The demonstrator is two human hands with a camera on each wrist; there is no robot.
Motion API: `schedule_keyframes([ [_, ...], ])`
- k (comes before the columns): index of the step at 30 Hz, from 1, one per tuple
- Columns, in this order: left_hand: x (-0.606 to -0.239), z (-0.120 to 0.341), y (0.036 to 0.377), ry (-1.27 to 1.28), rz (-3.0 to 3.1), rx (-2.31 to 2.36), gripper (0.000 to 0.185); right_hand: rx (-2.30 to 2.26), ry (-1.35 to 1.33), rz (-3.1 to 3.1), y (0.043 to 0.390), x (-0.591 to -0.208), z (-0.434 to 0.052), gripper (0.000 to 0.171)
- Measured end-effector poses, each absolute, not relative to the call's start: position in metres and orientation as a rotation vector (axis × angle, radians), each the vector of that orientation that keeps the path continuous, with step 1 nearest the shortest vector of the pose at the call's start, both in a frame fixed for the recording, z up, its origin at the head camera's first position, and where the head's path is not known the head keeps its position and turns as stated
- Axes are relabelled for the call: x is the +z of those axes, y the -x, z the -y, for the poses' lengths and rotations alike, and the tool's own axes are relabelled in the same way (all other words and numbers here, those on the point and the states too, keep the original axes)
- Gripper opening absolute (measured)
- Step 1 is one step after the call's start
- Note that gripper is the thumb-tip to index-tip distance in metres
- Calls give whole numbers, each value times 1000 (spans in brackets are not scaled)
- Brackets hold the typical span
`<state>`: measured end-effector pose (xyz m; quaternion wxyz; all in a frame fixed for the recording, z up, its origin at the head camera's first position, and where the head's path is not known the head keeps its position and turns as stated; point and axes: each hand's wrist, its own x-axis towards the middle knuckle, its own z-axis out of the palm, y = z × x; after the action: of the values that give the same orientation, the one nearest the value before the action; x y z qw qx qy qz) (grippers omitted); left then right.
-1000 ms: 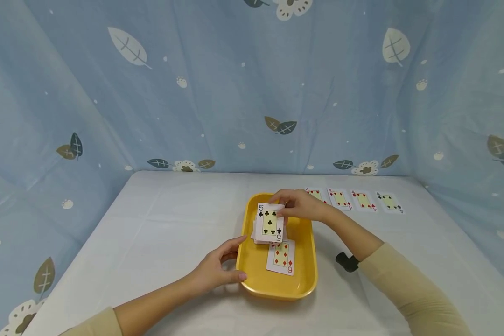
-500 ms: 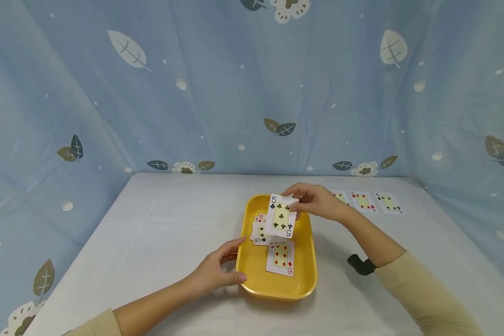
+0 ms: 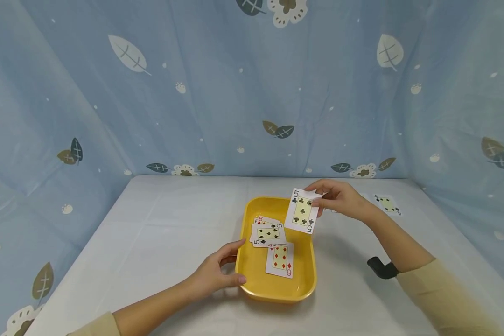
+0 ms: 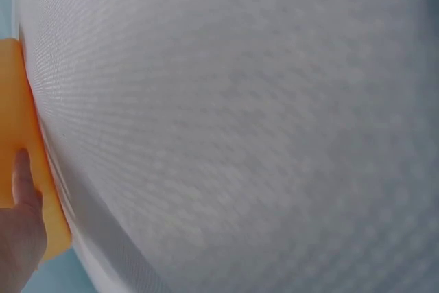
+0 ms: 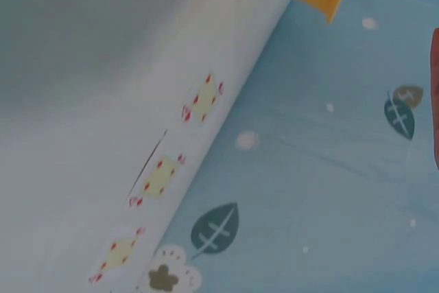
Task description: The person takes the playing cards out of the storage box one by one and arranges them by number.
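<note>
A yellow tray [image 3: 277, 293] stands on the white-covered table. My left hand [image 3: 216, 268] is at its left side, thumb and fingertips spread along the wall; in the left wrist view the thumb lies straight against the yellow plastic. Between thumb and fingers, my right hand [image 3: 340, 200] pinches a five of clubs playing card [image 3: 302, 211], face up and raised over the tray's far right rim. Inside the tray, a five of spades [image 3: 269, 234] overlaps another red five. A six of diamonds [image 3: 280, 261] lies nearer me, its top edge partly covered.
At the back right lies a four of spades [image 3: 387, 204] in a row of cards, mostly hidden behind my right hand. The right wrist view shows red cards [image 5: 160, 178] along the table's far edge. A patterned blue curtain [image 3: 218, 93] hangs behind. A black strap piece [image 3: 382, 268] juts from my right wrist.
My right hand has lifted the five of clubs off the pile and carried it right, uncovering the five of spades. My left hand has stayed at the tray.
</note>
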<state>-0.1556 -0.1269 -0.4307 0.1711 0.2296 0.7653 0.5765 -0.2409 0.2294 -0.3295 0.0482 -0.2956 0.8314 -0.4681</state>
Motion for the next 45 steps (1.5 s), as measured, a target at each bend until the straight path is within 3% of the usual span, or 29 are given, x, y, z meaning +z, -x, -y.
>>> schedule_keyframes([
  [22, -429, 126, 156, -648, -2179, 1626, 81, -1269, 723, -2832, 227, -323, -284, 32],
  [35, -431, 127, 157, -677, -2171, 1637, 82, -1278, 877, -2726, 232, -340, -299, 32],
  [45, -433, 127, 158, -693, -2178, 1630, 82, -1132, 741, -2706, 239, -356, -299, 33],
])
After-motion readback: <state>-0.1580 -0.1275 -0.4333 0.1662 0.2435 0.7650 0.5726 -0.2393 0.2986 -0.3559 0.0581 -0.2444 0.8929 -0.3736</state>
